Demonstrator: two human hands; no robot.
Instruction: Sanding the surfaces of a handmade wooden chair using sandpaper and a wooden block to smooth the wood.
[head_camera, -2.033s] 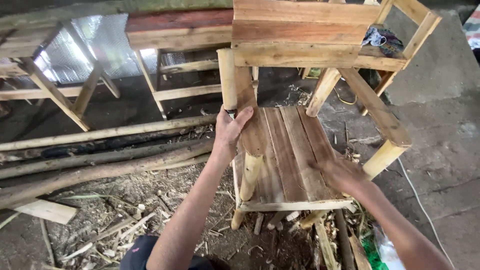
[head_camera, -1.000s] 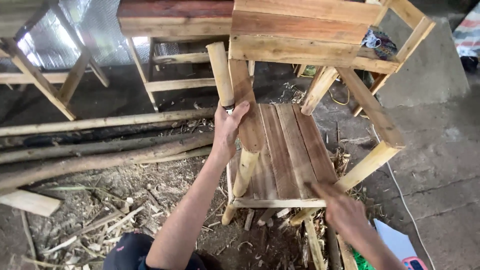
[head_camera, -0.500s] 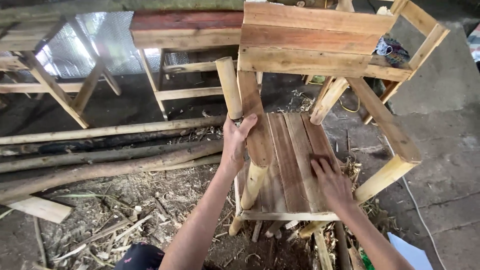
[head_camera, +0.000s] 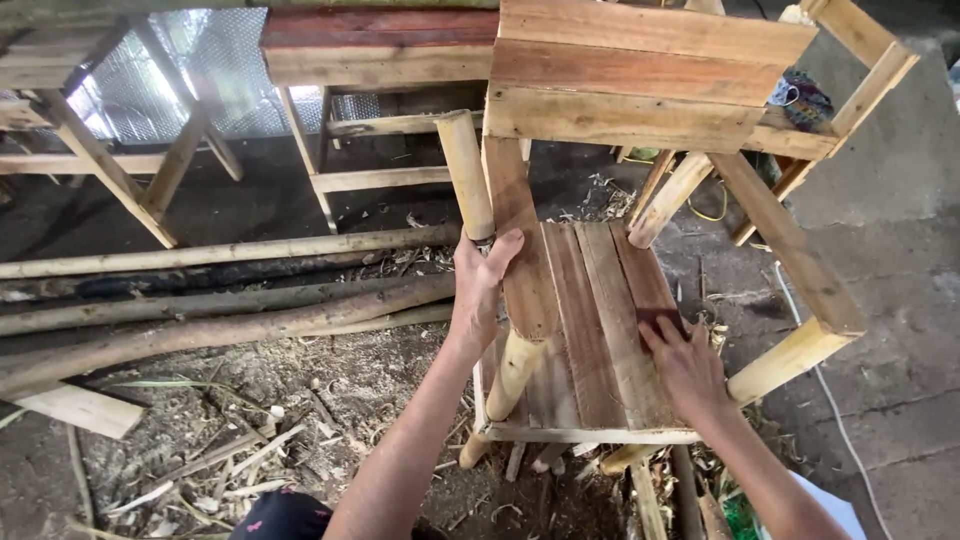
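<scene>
1. At the bottom edge: dirt floor littered with pale wood chips and splinters; both bare forearms reach up from here.
2. Right hand lies flat on the right side of the slatted plank seat of an unfinished rough wooden armchair, fingers spread, palm down, gripping nothing.
3. Left hand is on the chair's left armrest plank, fingers wrapped over its edge, thumb against the base of a pale round wooden pole that stands tilted just beside the armrest. Whether the hand clamps the pole too, cannot tell.
4. Right armrest sits on a pale round front leg.
5. Left of the chair: long rough brown tree poles lie side by side on the floor.
6. Farther back: chair backrest of three horizontal planks; a bundled cloth on a frame behind it; more bare wooden frames at upper left.
</scene>
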